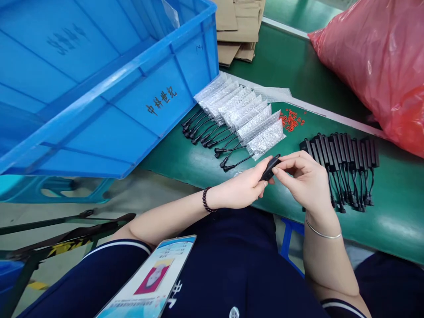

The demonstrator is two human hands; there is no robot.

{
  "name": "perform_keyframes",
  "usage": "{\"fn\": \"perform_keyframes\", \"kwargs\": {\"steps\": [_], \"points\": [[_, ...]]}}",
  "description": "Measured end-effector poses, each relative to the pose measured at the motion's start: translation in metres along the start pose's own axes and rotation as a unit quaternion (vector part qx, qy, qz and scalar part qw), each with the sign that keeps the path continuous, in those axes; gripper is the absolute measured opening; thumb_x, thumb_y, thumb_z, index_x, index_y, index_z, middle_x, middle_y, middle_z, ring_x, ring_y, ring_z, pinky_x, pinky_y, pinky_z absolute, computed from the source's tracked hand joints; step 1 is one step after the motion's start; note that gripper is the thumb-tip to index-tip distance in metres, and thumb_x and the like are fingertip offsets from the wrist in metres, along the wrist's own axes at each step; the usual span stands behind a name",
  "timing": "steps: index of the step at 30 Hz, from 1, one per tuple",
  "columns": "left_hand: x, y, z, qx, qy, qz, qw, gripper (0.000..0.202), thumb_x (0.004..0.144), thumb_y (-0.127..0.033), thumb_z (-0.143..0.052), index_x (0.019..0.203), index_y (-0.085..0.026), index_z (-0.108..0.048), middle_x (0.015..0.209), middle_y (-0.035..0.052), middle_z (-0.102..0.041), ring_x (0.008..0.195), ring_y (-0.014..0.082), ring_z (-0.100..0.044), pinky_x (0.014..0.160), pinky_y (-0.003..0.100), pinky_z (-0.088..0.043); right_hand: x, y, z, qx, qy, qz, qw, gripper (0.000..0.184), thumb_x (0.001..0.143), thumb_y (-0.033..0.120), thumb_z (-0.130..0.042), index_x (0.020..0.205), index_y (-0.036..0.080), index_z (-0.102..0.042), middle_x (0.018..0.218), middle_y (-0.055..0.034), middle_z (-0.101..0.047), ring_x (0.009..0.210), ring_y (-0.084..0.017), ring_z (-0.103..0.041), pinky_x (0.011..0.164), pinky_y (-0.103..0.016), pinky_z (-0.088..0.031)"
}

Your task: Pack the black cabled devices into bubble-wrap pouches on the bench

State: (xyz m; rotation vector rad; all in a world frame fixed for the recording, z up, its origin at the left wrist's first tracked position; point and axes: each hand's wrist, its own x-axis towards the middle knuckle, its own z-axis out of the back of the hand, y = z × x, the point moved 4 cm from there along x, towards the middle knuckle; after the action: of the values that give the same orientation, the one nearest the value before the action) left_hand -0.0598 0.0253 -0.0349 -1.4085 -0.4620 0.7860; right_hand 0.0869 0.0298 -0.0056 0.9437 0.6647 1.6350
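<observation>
— Holding a small black part [270,168] between both hands, we work over the near edge of the green table [391,212]. Our left hand [243,187] grips the part's lower end, thumb and fingers closed around it, and a dark bead bracelet [206,199] sits on that wrist.

— And our right hand [306,179] meets it from the other side. Its fingertips pinch the upper end of the same part, the remaining fingers curled inward. A thin silver bangle [323,232] rings that wrist.

— Just beyond the right hand's knuckles we see a row of black adapters [341,152] laid side by side, their cables trailing back toward us.

— Above the left hand, farther out on the table, lie the bubble-wrap sleeves [247,117], fanned in an overlapping row, each with a black cable end [212,132] sticking out on the side away from the right hand.

— Between those sleeves and the adapters, past both sets of fingertips, we see a scatter of small red rings [291,119].

— Well off to the left hand's side a large blue crate [132,92] is tilted, with characters printed on its wall. Far beyond the right hand a red plastic bag [380,66] bulges at the table's back edge, and flattened cardboard [236,31] lies behind the crate.

— Below our forearms, a badge card [152,278] rests against our dark clothing.
</observation>
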Motion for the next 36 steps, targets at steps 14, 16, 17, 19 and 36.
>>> {"fn": "perform_keyframes", "kwargs": {"steps": [14, 16, 17, 19, 36], "points": [[0.002, 0.014, 0.001, -0.070, 0.006, 0.005, 0.998, 0.068, 0.088, -0.017, -0.041, 0.149, -0.017, -0.009, 0.092, 0.0072, -0.058, 0.063, 0.0109, -0.055, 0.058, 0.025, -0.048, -0.003, -0.008, -0.010, 0.033, 0.014, -0.031, 0.999, 0.005, 0.079, 0.022, -0.067, 0.081, 0.018, -0.068, 0.098, -0.0061, -0.061, 0.087, -0.017, -0.063, 0.071, -0.032, -0.056], [0.001, 0.014, 0.002, -0.045, -0.013, 0.010, 0.999, 0.069, 0.088, -0.017, -0.040, 0.149, -0.014, -0.007, 0.078, 0.0032, -0.057, 0.063, 0.0125, -0.054, 0.058, 0.025, -0.047, -0.006, -0.006, -0.015, 0.003, 0.003, -0.020, 1.000, 0.005, 0.081, 0.023, -0.064, 0.082, 0.018, -0.065, 0.101, -0.0070, -0.059, 0.089, -0.018, -0.062, 0.072, -0.033, -0.056], [0.000, 0.015, 0.002, -0.034, -0.022, 0.013, 0.999, 0.070, 0.089, -0.017, -0.040, 0.149, -0.013, -0.006, 0.073, 0.0019, -0.056, 0.063, 0.0131, -0.055, 0.059, 0.026, -0.047, -0.007, -0.004, -0.017, -0.026, -0.005, -0.005, 1.000, 0.005, 0.082, 0.022, -0.062, 0.082, 0.018, -0.064, 0.102, -0.0079, -0.058, 0.092, -0.019, -0.061, 0.074, -0.035, -0.056], [-0.002, 0.017, 0.002, -0.020, -0.037, 0.017, 0.999, 0.070, 0.089, -0.017, -0.038, 0.150, -0.012, -0.005, 0.073, 0.0020, -0.056, 0.064, 0.0141, -0.055, 0.060, 0.027, -0.047, -0.009, 0.001, -0.023, -0.110, -0.031, 0.035, 0.993, 0.004, 0.083, 0.020, -0.058, 0.082, 0.017, -0.059, 0.103, -0.0102, -0.056, 0.100, -0.022, -0.058, 0.082, -0.040, -0.053], [-0.033, 0.031, 0.103, -0.296, -0.222, -0.025, 0.929, 0.041, 0.078, -0.021, -0.062, 0.115, -0.015, -0.046, 0.099, 0.0089, -0.062, 0.060, 0.0105, -0.056, 0.052, 0.023, -0.045, -0.026, -0.029, -0.085, -0.182, -0.005, 0.126, 0.975, 0.007, 0.084, 0.016, -0.060, 0.086, 0.019, -0.053, 0.074, -0.0036, -0.066, 0.073, -0.017, -0.061, 0.074, -0.033, -0.042]]}}
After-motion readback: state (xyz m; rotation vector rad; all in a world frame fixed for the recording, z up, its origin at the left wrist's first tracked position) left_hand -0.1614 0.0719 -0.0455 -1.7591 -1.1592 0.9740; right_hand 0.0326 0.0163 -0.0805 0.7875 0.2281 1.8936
